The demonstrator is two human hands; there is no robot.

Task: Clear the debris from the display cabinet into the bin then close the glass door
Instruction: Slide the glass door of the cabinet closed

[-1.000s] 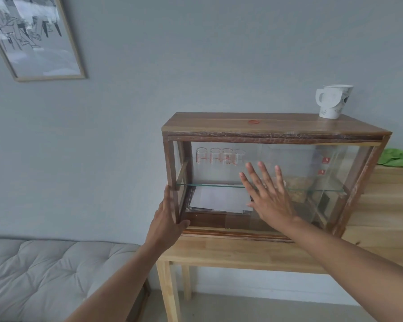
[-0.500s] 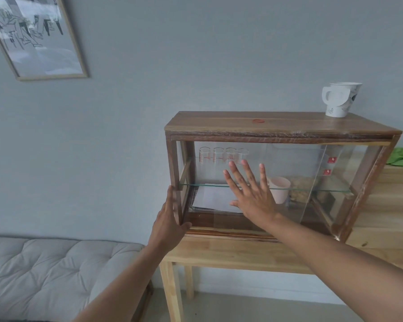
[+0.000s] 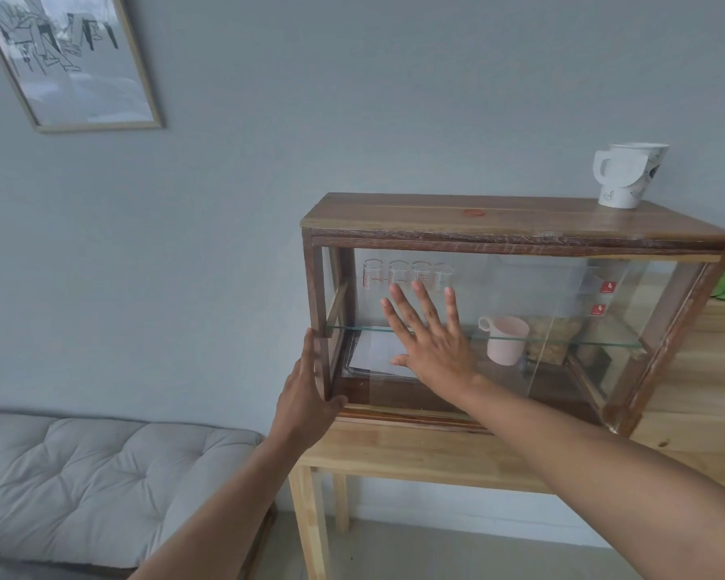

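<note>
**Sliding the glass door across the cabinet front**

The display cabinet [image 3: 499, 219] stands on a wooden table [image 3: 415, 454], toward its left edge. The left hand [image 3: 306, 395] is braced against the cabinet's front left post, fingers straight and thumb hooked round the bottom corner; it steadies the frame and holds nothing. The right hand [image 3: 430, 341] lies flat and spread on the glass door [image 3: 507, 370], palm pressed to the pane, gripping nothing.

The step in hand looks like the door itself: a sliding pane being pushed sideways by palm friction. One vertical glass edge shows right of centre, near the pink cup [image 3: 507, 339] on the glass shelf [image 3: 603, 343]. Whether the door is opening or closing cannot be judged from this view. The next move calls for even, flat pressure along the track while the left hand keeps the cabinet from shifting.

A brownish heap [image 3: 555, 341] behind the cup may be the debris, but reflections blur it. No bin is in view. White sheets [image 3: 377, 353] lie on the cabinet floor, partly hidden by the right hand. The table's right end is cut off.
</note>
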